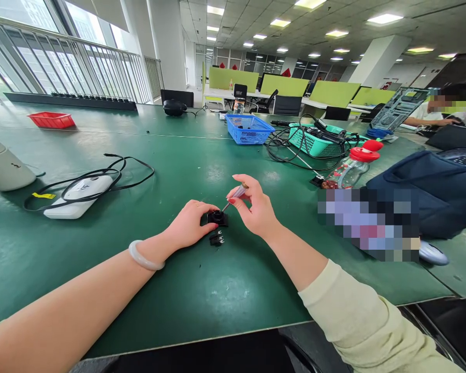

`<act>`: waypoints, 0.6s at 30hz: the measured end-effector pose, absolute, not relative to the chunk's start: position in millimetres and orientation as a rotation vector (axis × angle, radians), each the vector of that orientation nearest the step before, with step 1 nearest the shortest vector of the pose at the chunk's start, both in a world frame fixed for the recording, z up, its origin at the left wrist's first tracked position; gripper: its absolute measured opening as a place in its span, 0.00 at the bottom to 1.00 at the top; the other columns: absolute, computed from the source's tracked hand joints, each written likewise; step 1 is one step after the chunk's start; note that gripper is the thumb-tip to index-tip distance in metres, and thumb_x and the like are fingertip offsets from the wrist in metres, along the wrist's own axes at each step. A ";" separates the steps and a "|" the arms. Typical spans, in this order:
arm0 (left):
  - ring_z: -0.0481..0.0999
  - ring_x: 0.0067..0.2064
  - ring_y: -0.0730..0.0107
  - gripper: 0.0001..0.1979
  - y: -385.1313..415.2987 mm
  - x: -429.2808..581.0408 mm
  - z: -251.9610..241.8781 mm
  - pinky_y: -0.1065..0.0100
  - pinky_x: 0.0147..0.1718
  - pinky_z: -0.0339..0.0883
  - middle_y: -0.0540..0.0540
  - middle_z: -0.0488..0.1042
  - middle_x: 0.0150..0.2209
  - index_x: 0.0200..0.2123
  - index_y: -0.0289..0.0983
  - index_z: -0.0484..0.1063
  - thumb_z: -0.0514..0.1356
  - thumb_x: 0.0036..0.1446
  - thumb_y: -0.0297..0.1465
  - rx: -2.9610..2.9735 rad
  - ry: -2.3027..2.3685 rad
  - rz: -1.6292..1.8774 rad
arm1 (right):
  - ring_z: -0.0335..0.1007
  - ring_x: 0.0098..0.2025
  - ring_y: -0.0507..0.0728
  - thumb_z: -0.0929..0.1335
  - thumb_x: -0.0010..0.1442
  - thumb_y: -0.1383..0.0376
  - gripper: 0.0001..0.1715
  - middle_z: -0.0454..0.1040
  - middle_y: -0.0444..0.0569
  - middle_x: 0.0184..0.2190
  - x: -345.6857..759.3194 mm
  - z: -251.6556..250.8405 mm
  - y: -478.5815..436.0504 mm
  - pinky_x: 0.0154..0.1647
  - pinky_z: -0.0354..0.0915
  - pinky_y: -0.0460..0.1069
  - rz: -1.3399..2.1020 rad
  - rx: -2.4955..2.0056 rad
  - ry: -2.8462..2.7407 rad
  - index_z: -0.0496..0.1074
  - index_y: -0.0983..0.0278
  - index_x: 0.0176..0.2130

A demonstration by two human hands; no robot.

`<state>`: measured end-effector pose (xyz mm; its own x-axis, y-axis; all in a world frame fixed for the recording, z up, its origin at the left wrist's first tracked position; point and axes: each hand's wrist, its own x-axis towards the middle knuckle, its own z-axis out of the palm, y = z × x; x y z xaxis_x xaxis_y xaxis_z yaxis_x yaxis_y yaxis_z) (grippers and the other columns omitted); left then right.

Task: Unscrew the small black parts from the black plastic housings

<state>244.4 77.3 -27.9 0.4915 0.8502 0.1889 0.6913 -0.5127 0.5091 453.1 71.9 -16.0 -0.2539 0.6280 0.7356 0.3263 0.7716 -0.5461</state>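
My left hand (194, 221) grips a small black part (219, 219) against the green table, thumb in front and fingers behind it. In my right hand (254, 207) is a slim screwdriver (237, 192), pinched between thumb and fingers. Its handle tilts up to the right, and its thin metal tip reaches down to the black part's upper right side. Whether the tip sits in a screw is too small to tell. Just in front of the held part lies another small black piece (216, 239) with silvery prongs, touched by neither hand.
A white power bank-like box (79, 197) with a looped black cable lies left. Farther back are a red tray (52, 120), a blue basket (249, 129) and a green basket (314, 142) with cables. Right stand a red-lidded bottle (347, 171) and a dark blue bag (431, 191).
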 end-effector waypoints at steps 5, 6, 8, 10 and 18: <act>0.74 0.53 0.54 0.18 78.0 244.5 -27.7 0.49 0.59 0.65 0.46 0.80 0.48 0.50 0.42 0.76 0.65 0.55 0.36 2.388 1.281 0.599 | 0.76 0.39 0.53 0.61 0.69 0.69 0.23 0.77 0.45 0.37 452.0 -12.9 65.6 0.46 0.75 0.54 0.285 -0.695 -1.863 0.59 0.54 0.60; 0.74 0.52 0.54 0.19 78.0 244.5 -27.8 0.49 0.59 0.65 0.46 0.80 0.48 0.50 0.42 0.76 0.65 0.55 0.36 2.389 1.280 0.602 | 0.76 0.39 0.54 0.61 0.68 0.70 0.23 0.77 0.45 0.37 451.4 -12.9 64.5 0.46 0.75 0.54 0.274 -0.695 -1.864 0.59 0.54 0.60; 0.75 0.52 0.54 0.19 77.8 244.5 -28.1 0.49 0.59 0.66 0.46 0.81 0.47 0.50 0.42 0.76 0.66 0.54 0.36 2.384 1.282 0.609 | 0.76 0.39 0.53 0.61 0.68 0.71 0.24 0.77 0.45 0.37 449.6 -14.0 63.3 0.46 0.75 0.54 0.264 -0.688 -1.888 0.59 0.54 0.60; 0.75 0.52 0.54 0.18 77.8 244.3 -28.7 0.49 0.59 0.66 0.45 0.80 0.47 0.50 0.42 0.76 0.65 0.54 0.35 2.384 1.280 0.615 | 0.76 0.38 0.53 0.61 0.67 0.72 0.24 0.77 0.45 0.38 447.3 -15.8 63.6 0.45 0.75 0.53 0.268 -0.666 -1.936 0.61 0.54 0.59; 0.75 0.52 0.54 0.19 79.1 243.6 -32.0 0.49 0.59 0.66 0.45 0.80 0.47 0.51 0.42 0.76 0.65 0.55 0.34 2.397 1.262 0.633 | 0.77 0.38 0.52 0.67 0.63 0.70 0.17 0.79 0.42 0.38 437.7 -19.2 67.5 0.47 0.75 0.52 0.424 -0.750 -1.863 0.70 0.55 0.51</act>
